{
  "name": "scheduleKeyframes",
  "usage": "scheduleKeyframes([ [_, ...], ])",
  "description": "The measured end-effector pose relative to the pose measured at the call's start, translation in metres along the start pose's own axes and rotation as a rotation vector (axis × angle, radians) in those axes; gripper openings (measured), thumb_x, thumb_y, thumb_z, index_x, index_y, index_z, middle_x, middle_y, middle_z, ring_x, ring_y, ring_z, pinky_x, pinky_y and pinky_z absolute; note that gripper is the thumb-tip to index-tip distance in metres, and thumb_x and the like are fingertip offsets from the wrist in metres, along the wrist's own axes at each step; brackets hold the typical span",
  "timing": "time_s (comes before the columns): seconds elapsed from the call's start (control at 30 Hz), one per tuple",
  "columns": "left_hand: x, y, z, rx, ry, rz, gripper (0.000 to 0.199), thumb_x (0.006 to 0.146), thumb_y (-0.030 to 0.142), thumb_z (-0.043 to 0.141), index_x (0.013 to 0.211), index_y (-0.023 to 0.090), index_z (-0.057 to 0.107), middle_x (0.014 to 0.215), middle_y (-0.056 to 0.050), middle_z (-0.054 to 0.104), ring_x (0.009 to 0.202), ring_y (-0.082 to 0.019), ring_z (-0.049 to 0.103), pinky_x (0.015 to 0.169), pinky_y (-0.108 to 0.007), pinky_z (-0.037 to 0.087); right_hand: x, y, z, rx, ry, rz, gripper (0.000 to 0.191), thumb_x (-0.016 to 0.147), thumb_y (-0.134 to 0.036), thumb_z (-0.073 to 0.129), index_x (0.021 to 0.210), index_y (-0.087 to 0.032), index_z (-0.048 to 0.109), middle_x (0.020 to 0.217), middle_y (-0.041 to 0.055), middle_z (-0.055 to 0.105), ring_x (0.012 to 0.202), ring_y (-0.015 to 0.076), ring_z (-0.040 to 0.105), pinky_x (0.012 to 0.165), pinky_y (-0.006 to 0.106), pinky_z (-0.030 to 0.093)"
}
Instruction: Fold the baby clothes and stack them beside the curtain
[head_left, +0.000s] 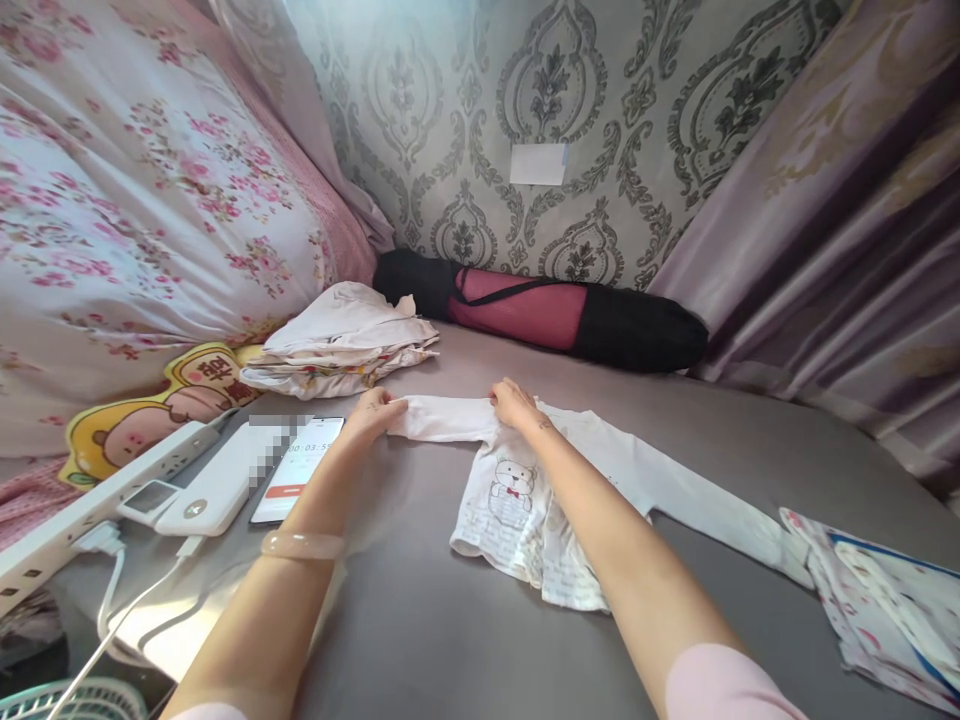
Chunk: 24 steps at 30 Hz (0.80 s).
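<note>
With fingers, the left hand (373,413) pinched the cuff (398,422) of the bear-print shirt (510,485), the right hand (516,402) its upper sleeve (448,416); cloth seemed light, limp, well held there.

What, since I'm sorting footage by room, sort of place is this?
Likely a home bedroom: there's wallpaper, a curtain and a shirt laid out near a clothes pile.

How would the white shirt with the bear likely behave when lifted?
The shirt would probably sag: it lies partly rippled. It looks thin, so likely light. The outstretched sleeve beyond the right hand may trail.
</note>
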<state>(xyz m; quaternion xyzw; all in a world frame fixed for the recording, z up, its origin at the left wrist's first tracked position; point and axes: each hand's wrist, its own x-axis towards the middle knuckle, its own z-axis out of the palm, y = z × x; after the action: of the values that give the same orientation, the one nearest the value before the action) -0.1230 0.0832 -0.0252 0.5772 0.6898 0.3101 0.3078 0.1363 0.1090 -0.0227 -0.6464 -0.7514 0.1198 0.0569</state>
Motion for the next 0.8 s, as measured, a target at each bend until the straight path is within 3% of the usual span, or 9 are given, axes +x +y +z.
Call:
scheduleKeyframes([
  [0.13,0.007,0.010,0.006,-0.055,0.137,0.006,0.025,0.076,0.040,0.052,0.084,0.017,0.052,0.072,0.000,0.053,0.067,-0.016,0.052,0.059,-0.025,0.039,-0.002,-0.001,0.003,0.007,0.041,0.049,0.029,0.096,-0.020,0.037,0.116,-0.021,0.059,0.122,0.0121,0.058,0.112,0.0238,0.056,0.090,0.032,0.042],
  [0.3,0.015,0.019,0.016,0.153,0.256,0.043,0.025,0.088,0.034,0.043,0.104,0.016,0.051,0.090,-0.008,0.062,0.087,-0.022,0.059,0.076,-0.031,0.044,-0.006,-0.003,0.020,0.128,0.212,0.158,0.026,0.099,-0.024,0.032,0.115,-0.022,0.052,0.114,0.0093,0.063,0.104,0.0230,0.060,0.082,0.033,0.043],
  [0.5,0.014,0.016,0.016,0.495,0.254,0.191,0.033,0.097,0.037,0.031,0.117,0.018,0.048,0.104,-0.015,0.067,0.095,-0.028,0.063,0.077,-0.034,0.045,-0.005,-0.002,0.041,0.280,0.443,0.179,0.019,0.098,-0.022,0.036,0.106,-0.020,0.054,0.109,0.0082,0.062,0.099,0.0205,0.059,0.080,0.030,0.042],
  [0.63,0.019,0.009,0.014,0.666,0.222,0.246,0.035,0.098,0.038,0.028,0.118,0.019,0.049,0.110,-0.014,0.066,0.098,-0.027,0.064,0.077,-0.033,0.045,-0.004,0.002,0.048,0.350,0.512,0.083,0.023,0.095,-0.016,0.034,0.103,-0.018,0.055,0.107,0.0101,0.061,0.102,0.0205,0.056,0.086,0.030,0.042],
  [0.8,0.029,-0.001,0.015,0.720,0.165,0.247,0.035,0.098,0.037,0.027,0.120,0.018,0.048,0.112,-0.013,0.066,0.098,-0.027,0.065,0.076,-0.032,0.046,-0.004,0.008,0.054,0.373,0.550,-0.046,0.038,0.079,-0.003,0.037,0.112,-0.013,0.054,0.112,0.0130,0.058,0.109,0.0220,0.052,0.098,0.032,0.040],
])
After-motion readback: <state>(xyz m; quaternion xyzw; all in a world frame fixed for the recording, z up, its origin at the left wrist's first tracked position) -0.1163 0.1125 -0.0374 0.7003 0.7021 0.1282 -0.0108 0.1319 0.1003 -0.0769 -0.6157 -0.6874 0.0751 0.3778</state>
